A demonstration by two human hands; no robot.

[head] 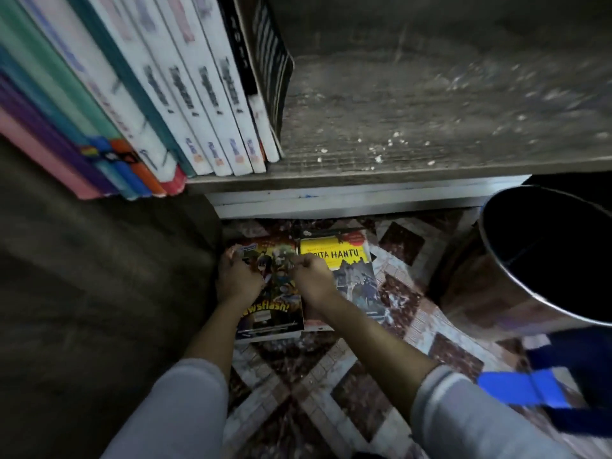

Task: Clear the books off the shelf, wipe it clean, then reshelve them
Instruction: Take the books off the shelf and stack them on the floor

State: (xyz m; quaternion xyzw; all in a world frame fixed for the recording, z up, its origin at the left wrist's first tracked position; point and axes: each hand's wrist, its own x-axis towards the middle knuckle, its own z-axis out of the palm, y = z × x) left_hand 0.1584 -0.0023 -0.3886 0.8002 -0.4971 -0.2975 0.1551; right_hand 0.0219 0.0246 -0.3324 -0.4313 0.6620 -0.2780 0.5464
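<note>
Dust and pale crumbs cover the bare right stretch of the shelf (430,127) in the head view, my only feed. A leaning row of books (185,104) fills its left part, white spines beside teal, purple and pink ones.

Below, on the patterned tile floor (314,392), two books lie flat and side by side: a "Newsflash!" comic (275,313) and a yellow "Hantu" paperback (344,256). The left hand (236,276) has its fingers curled on the comic's upper left edge, and the right hand (311,279) has its fingers curled on the upper right edge, partly over the paperback. Blur keeps me from telling how firm either grip is.

A metal bin (480,293) stands to the right, with a blue strap (516,387) nearer me.

I judge the clearing roughly half done. The left row has yet to come off, I see no cloth, and wiping and reshelving remain.
</note>
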